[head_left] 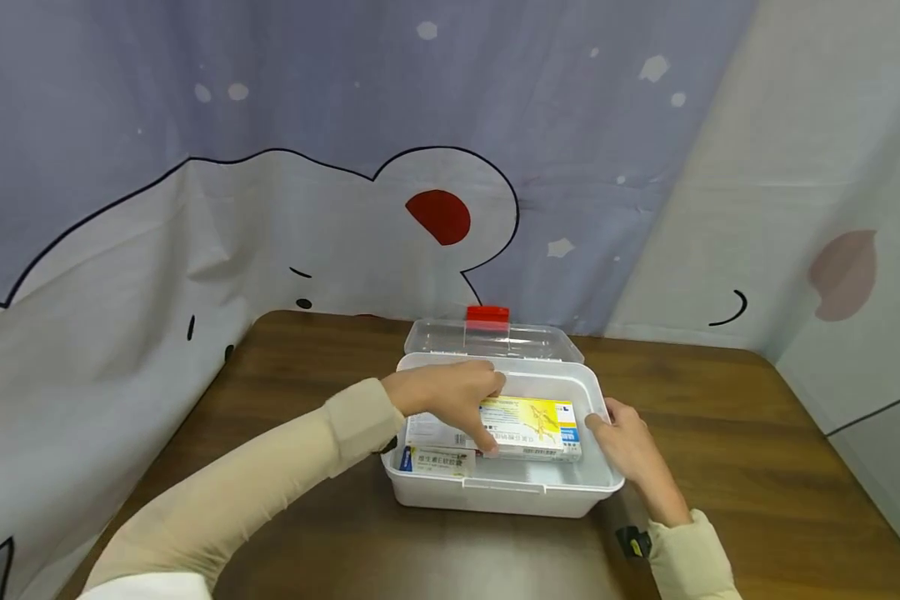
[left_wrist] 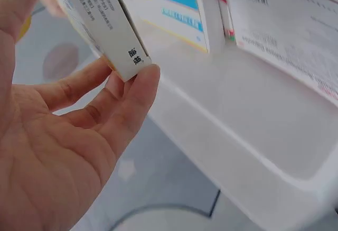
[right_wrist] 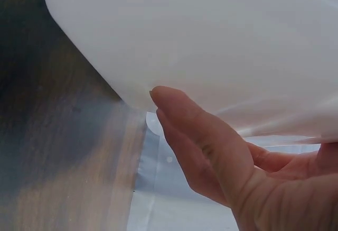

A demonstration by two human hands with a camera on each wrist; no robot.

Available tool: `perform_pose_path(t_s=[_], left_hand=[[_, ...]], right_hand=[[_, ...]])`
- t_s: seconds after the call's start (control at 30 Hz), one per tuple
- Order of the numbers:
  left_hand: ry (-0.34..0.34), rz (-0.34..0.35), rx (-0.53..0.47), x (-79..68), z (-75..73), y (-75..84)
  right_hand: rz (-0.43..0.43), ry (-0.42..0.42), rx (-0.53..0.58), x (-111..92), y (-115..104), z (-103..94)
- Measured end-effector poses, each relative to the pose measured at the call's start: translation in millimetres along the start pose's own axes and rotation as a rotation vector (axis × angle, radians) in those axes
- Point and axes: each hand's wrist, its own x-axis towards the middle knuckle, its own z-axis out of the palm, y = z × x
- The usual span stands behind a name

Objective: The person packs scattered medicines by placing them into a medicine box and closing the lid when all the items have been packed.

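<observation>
My left hand reaches into a white plastic storage box. Between its thumb and fingers it holds a flat yellow-and-white medicine box; the left wrist view shows one end of this medicine box pinched at the fingertips. Nearby inside lie a small white medicine box with a blue end and a larger white carton with a barcode, partly covered by the left hand. My right hand grips the storage box's right rim, thumb on the wall and fingers outside.
A clear lid with a red latch hangs open at the back of the storage box. All this stands on a brown wooden table. A patterned curtain hangs along the table's far edge and sides.
</observation>
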Motion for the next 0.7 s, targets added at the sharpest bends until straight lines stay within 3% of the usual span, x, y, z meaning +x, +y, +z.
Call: perform_pose_path(t_s=[0.4, 0.53, 0.7], left_hand=[[-0.175, -0.009, 0.003, 29.9, 21.6, 22.1], [-0.203, -0.021, 0.045, 32.6, 33.6, 24.0], [-0.190, -0.019, 0.057, 32.0, 43.4, 23.5]], right_hand=[[0.012, 0.013, 0.019, 1.1, -2.8, 1.7], [0.011, 0.001, 0.016, 1.0, -2.6, 2.6], [0.017, 0.003, 0.010, 0.6, -2.6, 3.8]])
